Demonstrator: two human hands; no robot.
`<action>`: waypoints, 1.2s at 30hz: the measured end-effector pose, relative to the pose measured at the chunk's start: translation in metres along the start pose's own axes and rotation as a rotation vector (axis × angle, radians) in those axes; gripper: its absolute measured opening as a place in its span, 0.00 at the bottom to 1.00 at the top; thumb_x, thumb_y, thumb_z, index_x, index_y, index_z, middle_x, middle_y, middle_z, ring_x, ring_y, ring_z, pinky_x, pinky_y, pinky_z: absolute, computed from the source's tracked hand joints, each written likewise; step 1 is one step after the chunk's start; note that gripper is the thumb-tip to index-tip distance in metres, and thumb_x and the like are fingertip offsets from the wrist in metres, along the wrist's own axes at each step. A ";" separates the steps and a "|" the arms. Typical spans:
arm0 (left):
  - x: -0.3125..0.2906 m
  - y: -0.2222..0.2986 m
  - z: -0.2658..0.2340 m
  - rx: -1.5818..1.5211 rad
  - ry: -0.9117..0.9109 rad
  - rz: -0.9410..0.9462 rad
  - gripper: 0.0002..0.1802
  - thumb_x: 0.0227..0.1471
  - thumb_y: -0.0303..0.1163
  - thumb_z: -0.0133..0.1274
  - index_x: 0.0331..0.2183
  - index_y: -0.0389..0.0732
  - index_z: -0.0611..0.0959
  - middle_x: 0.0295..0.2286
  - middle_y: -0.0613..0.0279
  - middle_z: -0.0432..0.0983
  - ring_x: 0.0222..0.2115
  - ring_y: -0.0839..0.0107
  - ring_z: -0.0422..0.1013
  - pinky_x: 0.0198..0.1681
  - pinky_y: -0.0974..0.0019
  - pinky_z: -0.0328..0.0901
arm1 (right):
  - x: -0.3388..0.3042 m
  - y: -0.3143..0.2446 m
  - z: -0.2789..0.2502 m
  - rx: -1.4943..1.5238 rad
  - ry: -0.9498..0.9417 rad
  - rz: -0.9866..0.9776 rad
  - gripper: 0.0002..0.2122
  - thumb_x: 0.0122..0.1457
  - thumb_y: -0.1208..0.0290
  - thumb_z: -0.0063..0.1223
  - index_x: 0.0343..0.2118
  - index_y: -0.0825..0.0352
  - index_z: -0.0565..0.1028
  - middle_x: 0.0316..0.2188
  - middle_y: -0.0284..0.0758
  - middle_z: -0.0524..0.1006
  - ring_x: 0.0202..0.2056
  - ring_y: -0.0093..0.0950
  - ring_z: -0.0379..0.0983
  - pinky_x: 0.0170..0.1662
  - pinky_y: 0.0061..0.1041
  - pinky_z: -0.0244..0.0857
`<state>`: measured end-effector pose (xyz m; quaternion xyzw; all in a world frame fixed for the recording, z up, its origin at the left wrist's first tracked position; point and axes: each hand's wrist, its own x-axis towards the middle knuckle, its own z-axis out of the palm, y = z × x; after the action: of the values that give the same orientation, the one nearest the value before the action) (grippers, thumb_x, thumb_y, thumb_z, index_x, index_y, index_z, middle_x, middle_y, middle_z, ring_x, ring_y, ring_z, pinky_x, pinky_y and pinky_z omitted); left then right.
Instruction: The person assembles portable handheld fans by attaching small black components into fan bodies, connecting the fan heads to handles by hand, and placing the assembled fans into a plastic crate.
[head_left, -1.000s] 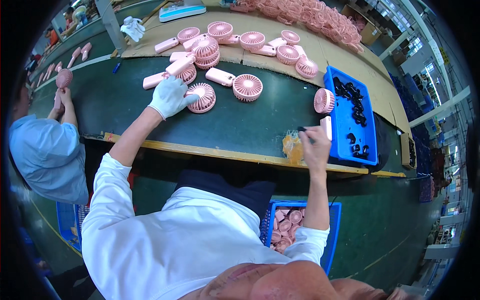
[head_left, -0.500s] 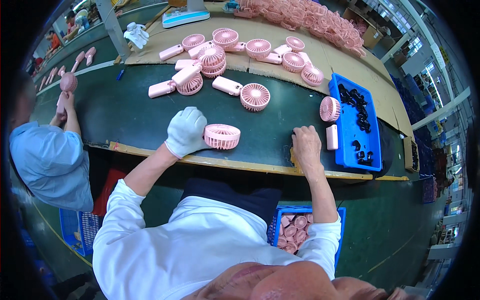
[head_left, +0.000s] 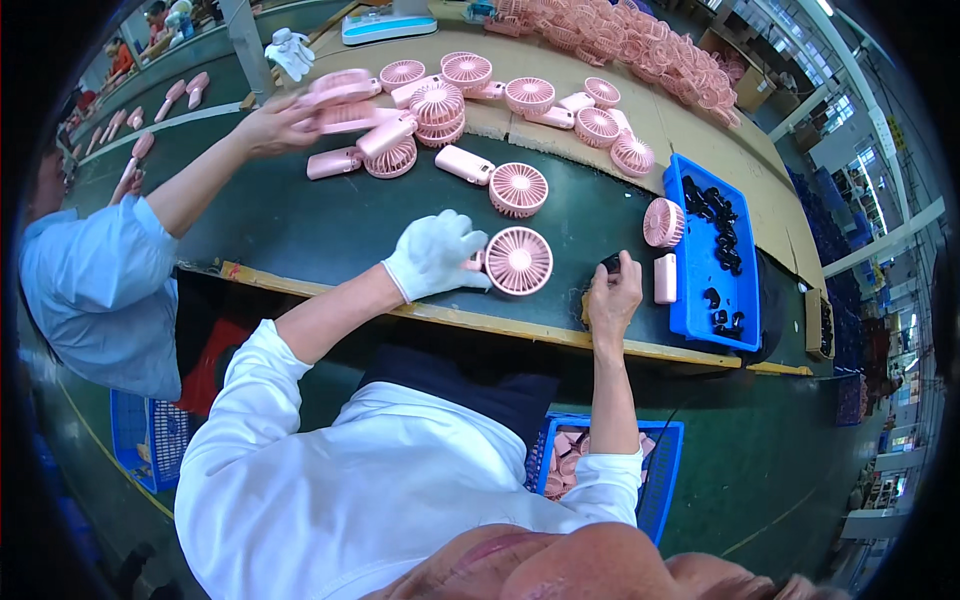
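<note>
My left hand [head_left: 437, 257], in a white glove, grips a pink handheld fan [head_left: 519, 261] by the part beside its round head. The grille faces up, just above the green table near its front edge. To the right, my bare right hand [head_left: 614, 295] pinches a small black piece [head_left: 611, 263] between thumb and fingers; its exact kind is too small to tell. A gap separates the two hands. Beyond the held fan lies another pink fan [head_left: 519, 189]. Nearer my right hand are a fan head standing on edge [head_left: 663, 222] and a pink handle [head_left: 665, 279].
A blue tray [head_left: 678, 318] of black pieces stands at right. Several pink fans [head_left: 438, 104] cover the far table, with a heap of pink grilles [head_left: 640, 50] behind. At left, a co-worker's hand [head_left: 275, 127] holds a blurred fan. A blue crate [head_left: 660, 510] sits below the table.
My left hand has moved right and turned the fan so its grille faces up. My right hand has turned, exposing the black piece. The co-worker's arm has reached across to the fans.
</note>
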<state>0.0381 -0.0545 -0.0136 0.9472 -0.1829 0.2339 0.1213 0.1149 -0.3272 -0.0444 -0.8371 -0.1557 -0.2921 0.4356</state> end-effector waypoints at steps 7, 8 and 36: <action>0.014 0.012 0.005 0.010 0.081 0.229 0.25 0.25 0.51 0.66 0.23 0.46 0.74 0.21 0.66 0.66 0.24 0.66 0.66 0.27 0.63 0.63 | -0.003 0.008 -0.002 0.104 -0.039 0.126 0.09 0.50 0.79 0.59 0.34 0.77 0.75 0.23 0.35 0.69 0.21 0.21 0.65 0.26 0.21 0.60; 0.011 0.016 0.005 -0.018 0.105 0.221 0.24 0.25 0.50 0.65 0.22 0.46 0.74 0.21 0.66 0.66 0.24 0.66 0.66 0.27 0.63 0.63 | -0.003 0.010 -0.004 0.100 -0.041 0.126 0.09 0.50 0.79 0.59 0.34 0.77 0.75 0.23 0.35 0.69 0.21 0.21 0.65 0.26 0.21 0.60; 0.007 -0.017 0.010 -1.560 0.076 -0.668 0.18 0.53 0.43 0.56 0.35 0.36 0.76 0.26 0.62 0.76 0.21 0.74 0.71 0.26 0.71 0.66 | -0.033 -0.145 0.057 1.078 0.003 0.408 0.06 0.55 0.80 0.55 0.34 0.76 0.75 0.30 0.36 0.75 0.27 0.23 0.76 0.22 0.16 0.68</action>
<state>0.0548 -0.0445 -0.0214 0.5881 0.0018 0.0243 0.8084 0.0348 -0.1980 0.0015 -0.5096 -0.1170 -0.0828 0.8484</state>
